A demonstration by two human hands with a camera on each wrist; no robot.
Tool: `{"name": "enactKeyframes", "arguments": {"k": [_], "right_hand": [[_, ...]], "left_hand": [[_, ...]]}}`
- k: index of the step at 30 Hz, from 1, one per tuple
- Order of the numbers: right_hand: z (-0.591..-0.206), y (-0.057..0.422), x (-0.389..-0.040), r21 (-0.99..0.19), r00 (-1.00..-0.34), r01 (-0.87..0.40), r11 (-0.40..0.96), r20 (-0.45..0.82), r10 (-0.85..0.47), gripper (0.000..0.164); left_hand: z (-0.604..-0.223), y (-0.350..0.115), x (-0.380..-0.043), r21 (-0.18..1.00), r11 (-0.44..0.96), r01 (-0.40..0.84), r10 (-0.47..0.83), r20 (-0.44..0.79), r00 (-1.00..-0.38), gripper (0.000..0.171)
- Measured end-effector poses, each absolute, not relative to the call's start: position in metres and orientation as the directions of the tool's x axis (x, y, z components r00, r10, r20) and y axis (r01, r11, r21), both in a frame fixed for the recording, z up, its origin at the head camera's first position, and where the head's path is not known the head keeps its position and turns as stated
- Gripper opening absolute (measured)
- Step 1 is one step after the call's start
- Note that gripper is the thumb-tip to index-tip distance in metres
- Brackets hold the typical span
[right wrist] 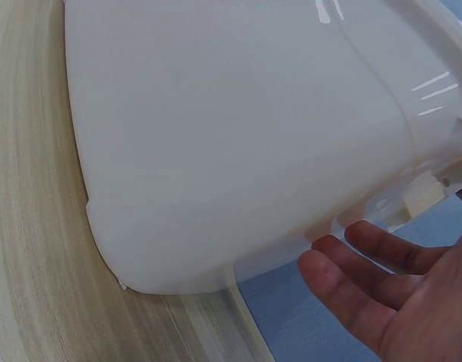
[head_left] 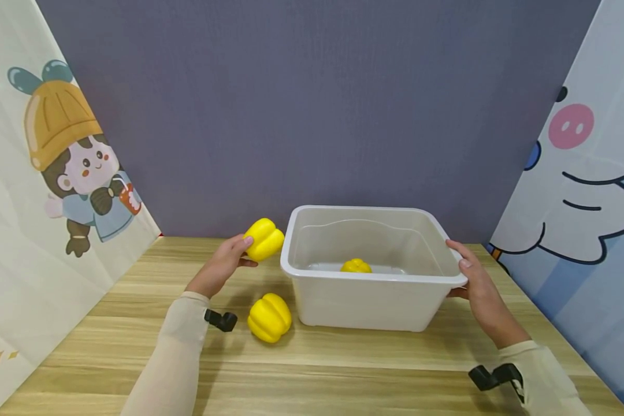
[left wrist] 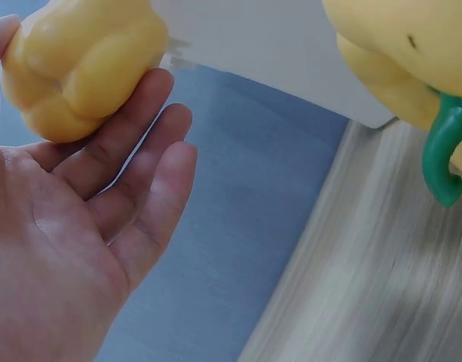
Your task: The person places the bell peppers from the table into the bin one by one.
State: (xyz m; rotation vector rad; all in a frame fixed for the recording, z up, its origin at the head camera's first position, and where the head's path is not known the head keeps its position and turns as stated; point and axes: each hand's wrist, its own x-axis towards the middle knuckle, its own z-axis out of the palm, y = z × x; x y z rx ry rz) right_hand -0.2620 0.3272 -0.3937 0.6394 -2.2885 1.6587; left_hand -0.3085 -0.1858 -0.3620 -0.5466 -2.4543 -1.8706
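Note:
My left hand (head_left: 225, 263) pinches a yellow bell pepper (head_left: 264, 239) between thumb and fingers, raised just left of the white plastic bin (head_left: 361, 303). In the left wrist view, this held pepper (left wrist: 84, 64) sits against the fingers of that hand (left wrist: 80, 204). A second yellow bell pepper (head_left: 270, 318) lies on the table in front of the bin's left side; its green stem (left wrist: 445, 147) shows in the left wrist view. Inside the bin is another yellow pepper (head_left: 356, 266), partly hidden by the front wall. My right hand (head_left: 481, 289) grips the bin's right rim, thumb on top and fingers beneath.
The wooden table (head_left: 343, 375) runs back to a dark grey-blue panel (head_left: 317, 104). Cartoon-printed sheets stand at the left (head_left: 10, 231) and right (head_left: 603, 231) sides. Each sleeve carries a black wrist mount.

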Motion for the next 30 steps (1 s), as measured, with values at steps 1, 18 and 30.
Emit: {"name": "enactKeyframes", "arguments": {"k": [1,18,30], "right_hand": [[-0.394,0.327,-0.262,-0.838,-0.875,-0.481,0.259,0.439,-0.206,0.05],[-0.393,0.327,-0.262,-0.831,-0.866,-0.496,0.252,0.453,-0.211,0.05],[-0.393,0.327,-0.262,-0.829,-0.868,-0.493,0.264,0.45,-0.209,0.05]], "left_hand": [[-0.362,-0.186,-0.308,0.934,0.225,0.278,0.266,0.216,-0.939,0.055],[-0.357,-0.181,-0.305,0.926,0.211,0.314,0.221,0.267,-0.938,0.052],[-0.351,-0.179,-0.303,0.913,0.195,0.358,0.222,0.315,-0.923,0.048]]}}
